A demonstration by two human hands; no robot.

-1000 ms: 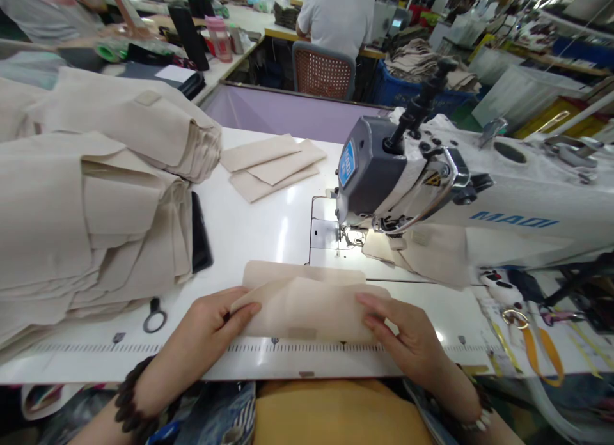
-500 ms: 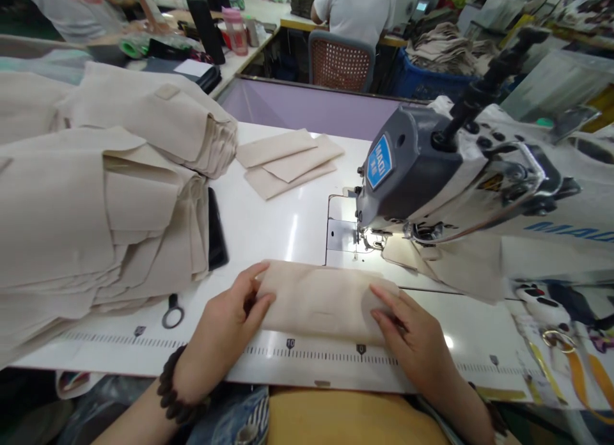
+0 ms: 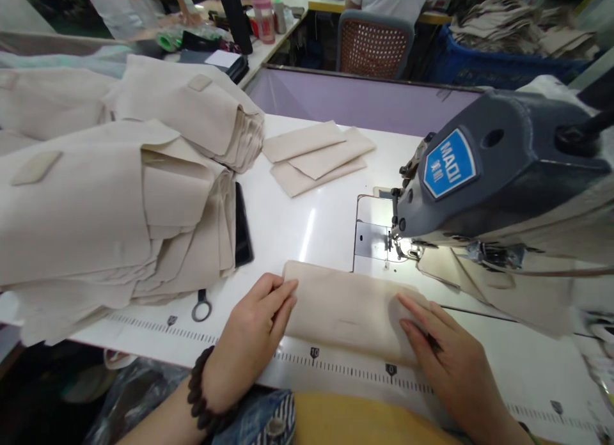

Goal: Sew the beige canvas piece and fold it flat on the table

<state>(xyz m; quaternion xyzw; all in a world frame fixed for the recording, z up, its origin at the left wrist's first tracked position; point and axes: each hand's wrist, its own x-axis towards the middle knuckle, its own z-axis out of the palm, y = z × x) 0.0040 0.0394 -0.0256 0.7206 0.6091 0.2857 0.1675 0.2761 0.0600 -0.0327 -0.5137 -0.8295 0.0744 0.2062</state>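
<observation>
A folded beige fabric piece [image 3: 348,307] lies near the front edge of the white table, above the printed ruler. At its left end, my left hand [image 3: 256,327] pinches the edge between thumb and fingers. My right hand [image 3: 448,349] grips the right end, thumb and fingertips on the cloth. Just beyond the fabric stands the sewing machine [image 3: 499,163], its needle area lit over a metal plate [image 3: 371,239]. More beige cloth [image 3: 522,291] lies under the machine arm.
Stacked beige fabric panels [image 3: 81,221] cover the left side, with a black phone [image 3: 243,231] partly beneath. Several folded pieces [image 3: 319,154] lie at the back. A black ring-ended tool [image 3: 202,309] rests near the ruler. Beyond the purple partition [image 3: 364,103], a person [image 3: 391,0] sits on a chair.
The view has turned and moved closer, so the table's contents appear shifted and the machine head looks larger. Both hands still hold the fabric, and my left fingers are closed more tightly.
</observation>
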